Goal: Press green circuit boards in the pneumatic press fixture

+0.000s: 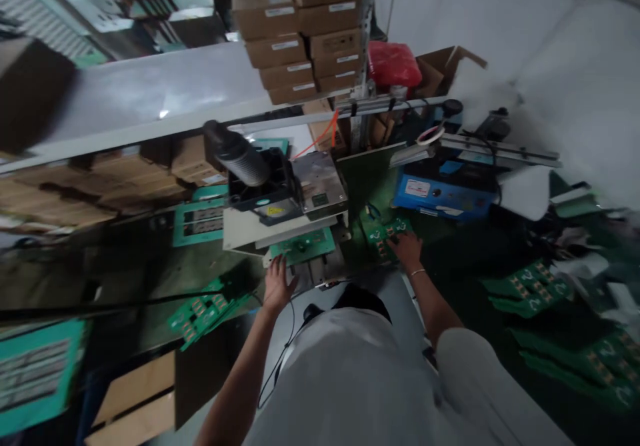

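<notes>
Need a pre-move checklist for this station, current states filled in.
1. Flat green circuit board under black-topped beige machine: ok, there.
2. Board fully seated: cannot tell.
3. Left hand out from under machine's black housing: ok, at board's near-left corner.
4. Right hand at green circuit board with copper-coloured patches: ok; firm grip cannot tell.
5. Loose tools away from patched board: not ok, small blue-and-yellow hand tool beside it.
</notes>
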A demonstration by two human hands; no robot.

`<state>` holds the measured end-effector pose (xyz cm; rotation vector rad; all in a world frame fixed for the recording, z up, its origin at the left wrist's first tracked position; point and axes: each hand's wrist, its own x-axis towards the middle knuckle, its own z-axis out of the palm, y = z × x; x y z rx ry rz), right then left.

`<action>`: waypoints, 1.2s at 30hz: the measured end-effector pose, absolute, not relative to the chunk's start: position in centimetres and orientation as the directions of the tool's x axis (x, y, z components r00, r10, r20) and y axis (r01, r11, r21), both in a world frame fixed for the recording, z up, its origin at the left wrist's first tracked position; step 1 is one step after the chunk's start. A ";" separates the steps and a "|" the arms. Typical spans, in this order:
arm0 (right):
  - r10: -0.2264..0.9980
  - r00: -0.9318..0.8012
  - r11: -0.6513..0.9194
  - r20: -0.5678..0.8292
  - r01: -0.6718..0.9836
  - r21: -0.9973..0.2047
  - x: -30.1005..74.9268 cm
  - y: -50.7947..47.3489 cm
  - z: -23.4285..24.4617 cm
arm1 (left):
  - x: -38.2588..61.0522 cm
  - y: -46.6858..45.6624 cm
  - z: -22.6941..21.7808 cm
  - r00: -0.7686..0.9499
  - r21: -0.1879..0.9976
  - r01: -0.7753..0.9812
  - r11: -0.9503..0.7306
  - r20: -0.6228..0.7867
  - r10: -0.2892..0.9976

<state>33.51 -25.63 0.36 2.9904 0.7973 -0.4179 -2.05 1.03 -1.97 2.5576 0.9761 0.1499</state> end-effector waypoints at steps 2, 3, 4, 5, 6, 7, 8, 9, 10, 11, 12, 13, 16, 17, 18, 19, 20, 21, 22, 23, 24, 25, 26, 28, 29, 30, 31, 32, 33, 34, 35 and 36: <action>0.511 0.830 -0.857 -0.226 0.511 -0.060 32.1 -25.8 0.7 | -1.6 1.6 -2.1 0.803 0.360 0.580 -0.731 -0.102 0.587; 0.518 0.829 -0.853 -0.212 0.517 -0.065 31.3 -25.9 0.9 | -1.4 1.8 -2.2 0.826 0.342 0.558 -0.756 -0.137 0.547; 0.524 0.828 -0.850 -0.200 0.521 -0.070 30.5 -26.0 1.1 | -1.2 1.8 -2.3 0.848 0.332 0.530 -0.780 -0.174 0.501; 0.528 0.828 -0.848 -0.189 0.524 -0.076 29.7 -26.1 1.4 | -1.0 1.8 -2.3 0.867 0.330 0.498 -0.802 -0.209 0.453; 0.532 0.828 -0.846 -0.178 0.526 -0.083 28.9 -26.2 1.6 | -0.9 1.6 -2.3 0.882 0.332 0.467 -0.819 -0.242 0.404; 0.536 0.828 -0.844 -0.168 0.528 -0.091 28.1 -26.3 1.8 | -0.7 1.5 -2.3 0.892 0.336 0.440 -0.833 -0.274 0.361; 0.539 0.827 -0.842 -0.157 0.530 -0.099 27.3 -26.5 2.1 | -0.5 1.3 -2.3 0.896 0.336 0.419 -0.844 -0.304 0.324; 0.541 0.828 -0.841 -0.146 0.531 -0.107 26.6 -26.6 2.2 | -0.2 1.2 -2.2 0.897 0.331 0.403 -0.853 -0.329 0.296; 0.542 0.829 -0.840 -0.136 0.530 -0.114 25.9 -26.8 2.4 | 0.1 1.0 -2.1 0.896 0.323 0.390 -0.863 -0.349 0.274; 0.539 0.833 -0.842 -0.128 0.526 -0.119 25.3 -26.9 2.6 | 0.4 0.8 -2.0 0.895 0.311 0.378 -0.872 -0.363 0.258; 0.534 0.836 -0.845 -0.123 0.521 -0.123 24.7 -27.1 2.7 | 0.9 0.6 -1.9 0.896 0.299 0.364 -0.882 -0.370 0.244; 0.530 0.840 -0.847 -0.119 0.516 -0.126 24.1 -27.2 2.8 | 1.4 0.4 -1.8 0.899 0.289 0.349 -0.892 -0.371 0.232; 0.517 0.850 -0.854 -0.099 0.506 -0.117 22.5 -27.4 3.1 | 2.7 -0.2 -1.3 0.908 0.262 0.307 -0.915 -0.367 0.200; 0.513 0.853 -0.857 -0.089 0.504 -0.108 22.1 -27.4 3.2 | 2.9 -0.3 -1.0 0.910 0.258 0.300 -0.918 -0.365 0.195; 0.511 0.856 -0.858 -0.078 0.503 -0.101 21.6 -27.3 3.2 | 2.8 -0.2 -0.7 0.913 0.261 0.298 -0.918 -0.359 0.194; 0.510 0.857 -0.859 -0.067 0.503 -0.098 21.1 -27.1 3.2 | 2.3 0.2 -0.3 0.916 0.267 0.302 -0.915 -0.346 0.201; 0.515 0.855 -0.855 -0.060 0.508 -0.101 20.6 -26.8 3.2 | 1.5 0.7 0.1 0.921 0.276 0.311 -0.910 -0.324 0.217; 0.524 0.850 -0.850 -0.057 0.516 -0.107 20.1 -26.5 3.1 | 0.1 1.5 0.6 0.925 0.282 0.325 -0.902 -0.293 0.242; 0.534 0.843 -0.843 -0.061 0.526 -0.113 19.4 -25.9 3.0 | -1.7 2.6 1.1 0.925 0.284 0.346 -0.894 -0.261 0.276; 0.548 0.833 -0.834 -0.073 0.539 -0.116 18.8 -25.3 2.9 | -3.9 3.8 1.6 0.918 0.279 0.378 -0.883 -0.233 0.319; 0.567 0.819 -0.823 -0.089 0.557 -0.114 18.0 -24.5 2.8 | -6.5 5.2 2.0 0.902 0.265 0.422 -0.867 -0.215 0.374; 0.588 0.802 -0.809 -0.108 0.578 -0.108 17.2 -23.6 2.7 | -9.2 6.6 2.4 0.876 0.245 0.476 -0.844 -0.210 0.434; 0.608 0.784 -0.794 -0.128 0.600 -0.099 16.2 -22.6 2.7 | -12.0 8.0 2.6 0.840 0.218 0.538 -0.814 -0.222 0.495; 0.644 0.747 -0.764 -0.167 0.640 -0.083 14.3 -20.4 2.6 | -17.3 10.5 2.4 0.739 0.148 0.663 -0.734 -0.285 0.610; 0.657 0.730 -0.751 -0.186 0.656 -0.077 13.3 -19.2 2.6 | -19.6 11.5 2.1 0.680 0.110 0.718 -0.687 -0.323 0.658; 0.667 0.716 -0.740 -0.206 0.668 -0.074 12.4 -18.1 2.6 | -21.4 12.3 1.5 0.621 0.076 0.764 -0.641 -0.356 0.698; 0.674 0.703 -0.732 -0.226 0.678 -0.074 11.5 -17.0 2.7 | -23.0 13.0 0.9 0.572 0.051 0.797 -0.601 -0.382 0.726; 0.680 0.692 -0.724 -0.244 0.685 -0.076 10.8 -15.9 2.7 | -24.1 13.4 0.2 0.538 0.038 0.819 -0.573 -0.400 0.742; 0.685 0.681 -0.718 -0.259 0.692 -0.080 10.2 -15.0 2.7 | -25.0 13.8 -0.6 0.517 0.034 0.831 -0.555 -0.413 0.750; 0.688 0.673 -0.714 -0.273 0.696 -0.083 9.7 -14.1 2.7 | -25.6 14.0 -1.2 0.508 0.035 0.837 -0.547 -0.424 0.750; 0.688 0.668 -0.712 -0.283 0.697 -0.085 9.3 -13.3 2.6 | -26.0 14.2 -1.8 0.505 0.036 0.837 -0.546 -0.435 0.745; 0.688 0.665 -0.711 -0.291 0.699 -0.083 9.0 -12.6 2.5 | -26.3 14.3 -2.3 0.506 0.035 0.834 -0.550 -0.443 0.740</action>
